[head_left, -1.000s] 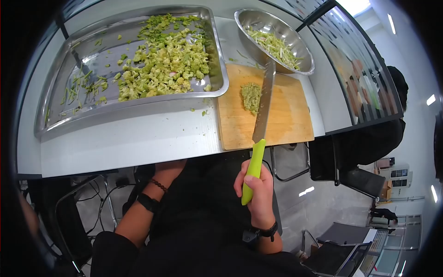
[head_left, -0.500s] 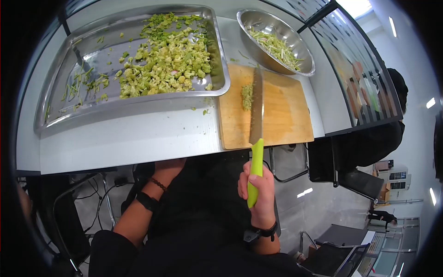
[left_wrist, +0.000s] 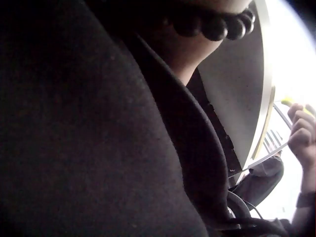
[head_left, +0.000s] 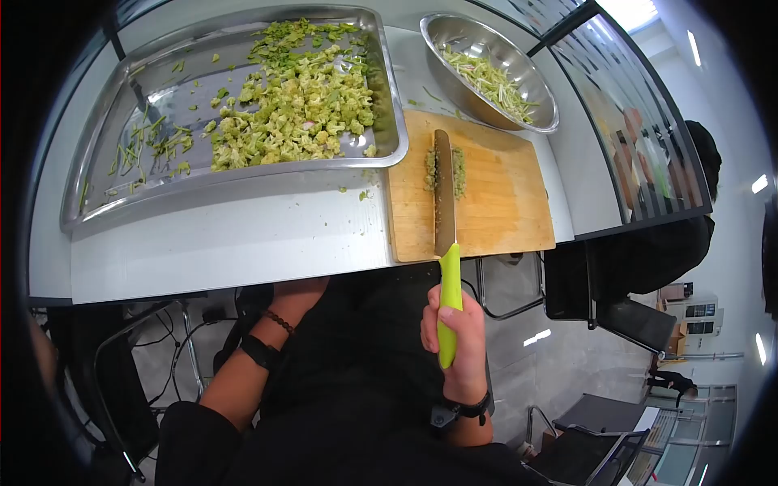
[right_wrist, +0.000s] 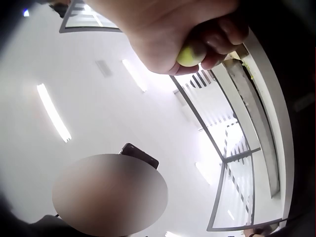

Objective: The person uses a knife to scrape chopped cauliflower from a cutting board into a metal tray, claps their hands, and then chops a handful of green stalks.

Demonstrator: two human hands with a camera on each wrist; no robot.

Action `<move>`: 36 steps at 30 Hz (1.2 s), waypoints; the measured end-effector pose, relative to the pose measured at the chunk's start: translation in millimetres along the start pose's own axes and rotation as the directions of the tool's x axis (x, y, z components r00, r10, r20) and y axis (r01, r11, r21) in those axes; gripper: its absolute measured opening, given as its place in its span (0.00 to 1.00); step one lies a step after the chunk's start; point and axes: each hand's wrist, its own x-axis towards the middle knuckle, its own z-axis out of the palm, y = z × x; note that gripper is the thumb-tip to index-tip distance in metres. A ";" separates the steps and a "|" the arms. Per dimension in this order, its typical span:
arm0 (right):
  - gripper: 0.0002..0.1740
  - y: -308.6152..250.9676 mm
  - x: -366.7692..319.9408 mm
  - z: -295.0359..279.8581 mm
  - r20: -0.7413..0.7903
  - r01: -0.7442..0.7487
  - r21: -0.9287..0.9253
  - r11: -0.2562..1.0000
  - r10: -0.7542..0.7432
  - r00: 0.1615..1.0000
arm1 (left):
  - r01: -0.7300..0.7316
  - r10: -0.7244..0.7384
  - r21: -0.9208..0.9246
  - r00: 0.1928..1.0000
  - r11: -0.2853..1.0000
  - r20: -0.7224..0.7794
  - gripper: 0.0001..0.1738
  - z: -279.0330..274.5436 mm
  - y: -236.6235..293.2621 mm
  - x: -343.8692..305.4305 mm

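Note:
My right hand [head_left: 465, 338] grips the lime-green handle of a kitchen knife [head_left: 445, 194] just off the table's front edge. Its long blade lies across a small heap of finely chopped green bits [head_left: 459, 172], which shows on both sides of the steel. Beneath them is a wooden cutting board [head_left: 506, 194]. In the right wrist view, curled fingers wrap the handle's butt end [right_wrist: 191, 53]. My left hand [head_left: 300, 296] is down by my lap below the table edge, its fingers hidden; a beaded bracelet [left_wrist: 216, 28] circles that wrist.
A large steel tray [head_left: 243, 172] of chopped green florets and leaves stands left of the board. Behind the board sits a steel bowl [head_left: 442, 61] with shredded greens. A framed glass partition [head_left: 632, 146] borders the right side. Crumbs dot the white table [head_left: 243, 231].
The knife has swung left from the board's upper right and come down across the chopped heap; its tip no longer overlaps the bowl. The left hand has stayed in place.

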 end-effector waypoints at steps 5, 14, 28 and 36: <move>0.16 -2.9 -1.7 0.3 -0.006 0.017 0.003 1.000 -0.017 1.000 | 0.008 -0.008 -0.031 1.000 0.999 0.009 0.25 -2.0 -0.2 0.2; 0.16 -5.2 0.1 0.6 -0.019 0.011 0.000 1.000 -0.011 1.000 | -0.058 0.058 0.010 0.995 0.998 -0.079 0.25 1.5 -1.4 0.6; 0.12 -9.1 -1.0 -2.9 0.066 -0.058 0.025 0.998 0.057 0.996 | -0.032 0.033 0.023 0.999 0.999 -0.036 0.26 -1.6 1.4 1.2; 0.13 -8.8 -1.3 -1.7 0.044 -0.034 0.001 0.999 0.034 0.998 | -0.050 0.052 0.026 0.995 0.998 -0.082 0.25 2.9 -2.9 1.2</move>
